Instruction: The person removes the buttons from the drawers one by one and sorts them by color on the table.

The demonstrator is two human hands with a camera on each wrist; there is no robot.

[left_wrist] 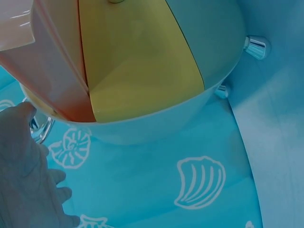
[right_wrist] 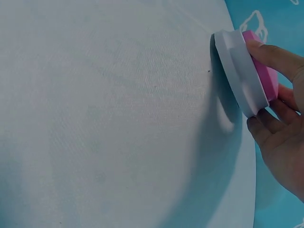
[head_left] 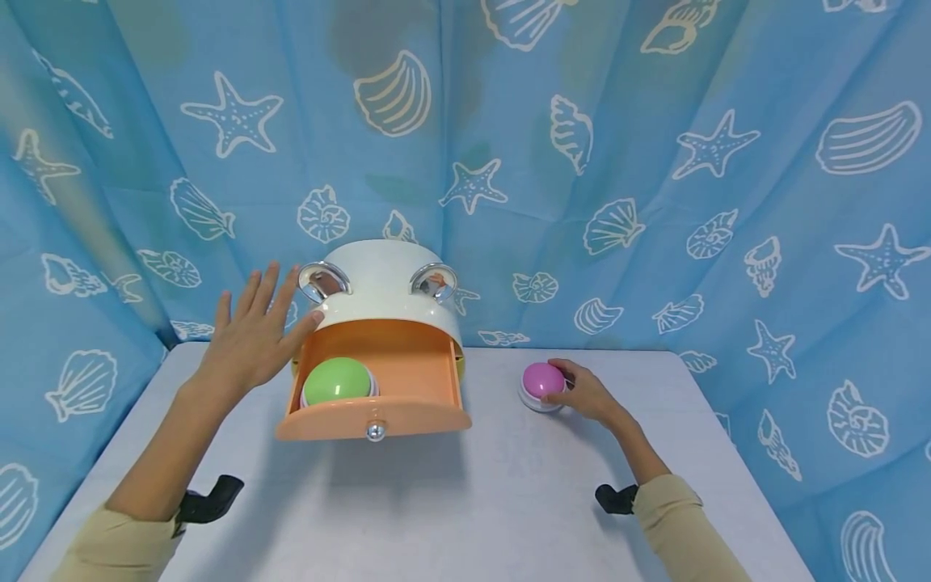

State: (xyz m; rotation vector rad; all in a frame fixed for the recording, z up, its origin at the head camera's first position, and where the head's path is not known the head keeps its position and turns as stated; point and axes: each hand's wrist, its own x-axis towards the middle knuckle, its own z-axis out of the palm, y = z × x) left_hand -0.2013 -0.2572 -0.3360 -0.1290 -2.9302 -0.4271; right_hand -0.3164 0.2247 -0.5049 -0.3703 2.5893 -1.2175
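A white dome-topped mini chest of drawers stands at the back left of the table, with two chrome ring-shaped parts on its front. Its orange drawer is pulled out, and a green push button with a white base sits in its left part. Beside the chest's upper left, my left hand has its fingers spread straight, the thumb at the edge next to a chrome ring. To the right, my right hand grips a pink push button by its side, thumb on the pink top and fingers at the white base.
Below the orange drawer, the left wrist view shows a yellow front and a green front on the chest, with chrome feet. A blue curtain with white shell prints hangs behind the white table.
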